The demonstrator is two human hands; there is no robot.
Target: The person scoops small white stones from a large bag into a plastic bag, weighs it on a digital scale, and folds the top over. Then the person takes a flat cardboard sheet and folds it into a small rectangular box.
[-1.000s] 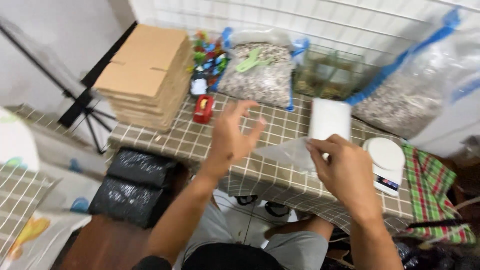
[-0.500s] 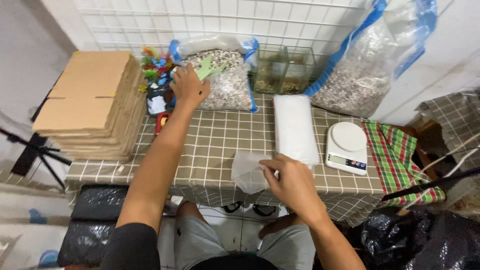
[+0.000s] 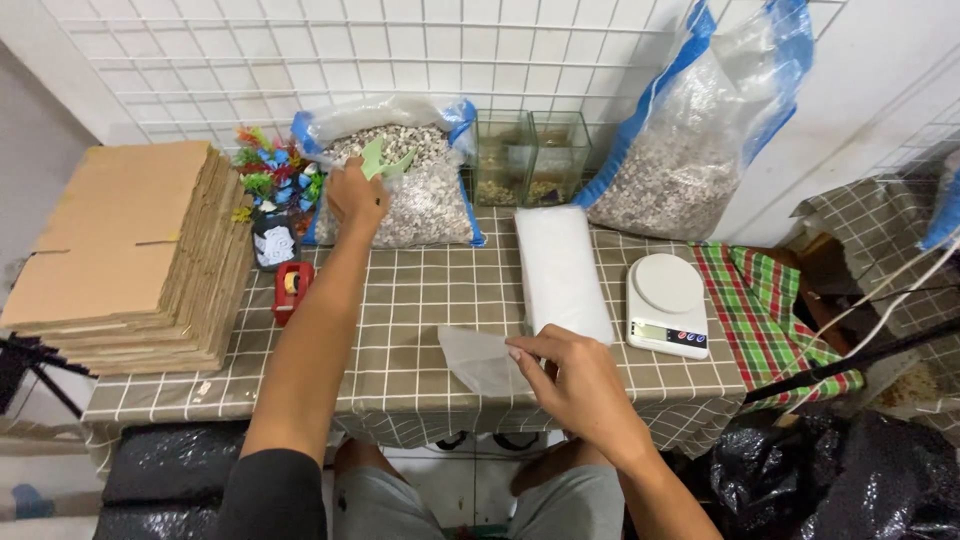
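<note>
Two hands, two jobs. Your left hand [image 3: 355, 195] has its fingers closed on the green scoop [image 3: 384, 160], which sits at the mouth of the open gravel bag [image 3: 415, 190], just ahead of the fingertips. Your right hand [image 3: 575, 385] pinches the small clear pouch [image 3: 480, 360] between thumb and forefinger, flat on the counter [image 3: 400, 300]. Judgement: dig the scoop in level and avoid heaping it, or grains may spill. Spread the pouch mouth wide with the right fingers. The white scale [image 3: 668, 305] stands beyond those knuckles, well apart.
</note>
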